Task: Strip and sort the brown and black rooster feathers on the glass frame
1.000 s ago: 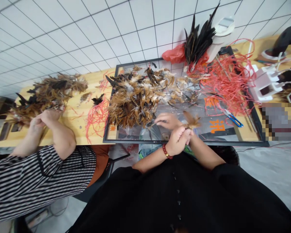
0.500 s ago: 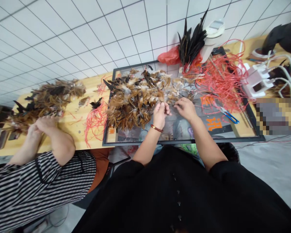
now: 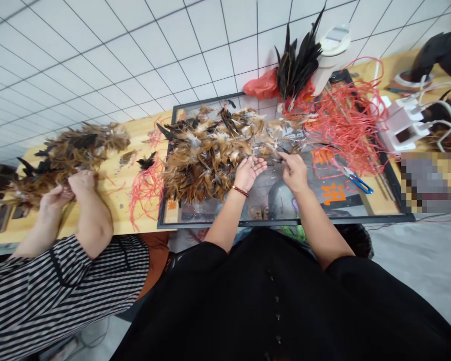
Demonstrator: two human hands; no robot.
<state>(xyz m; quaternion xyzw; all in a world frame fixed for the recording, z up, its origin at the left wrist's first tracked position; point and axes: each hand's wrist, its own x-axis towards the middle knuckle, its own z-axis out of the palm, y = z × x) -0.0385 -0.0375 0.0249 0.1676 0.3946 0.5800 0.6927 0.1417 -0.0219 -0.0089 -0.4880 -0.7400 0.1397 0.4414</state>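
My left hand (image 3: 248,173), with a beaded bracelet on the wrist, is turned palm up at the right edge of a pile of brown feathers (image 3: 206,165). Its outer fingers are stretched out, while thumb and forefinger seem to pinch a small pale feather, mostly hidden. To its right, my right hand (image 3: 295,171) points inward with curled fingers. Thumb and forefinger are closed at a small dark feather (image 3: 284,150) among loose pale feathers (image 3: 270,145). Both hands are above a black-framed glass panel (image 3: 218,225) on the table.
Tangled red string (image 3: 346,125) and blue-handled snips (image 3: 359,183) lie to the right. Black feathers (image 3: 295,65) stand by the wall near a red bag (image 3: 261,85). A white charger block (image 3: 404,123) is farther right. At left, a co-worker's hands (image 3: 69,190) handle more feathers.
My left hand has opened its outer fingers and turned its palm up. My right hand has moved slightly right, its fingers now curled and forefinger forward. The co-worker's hands have shifted.
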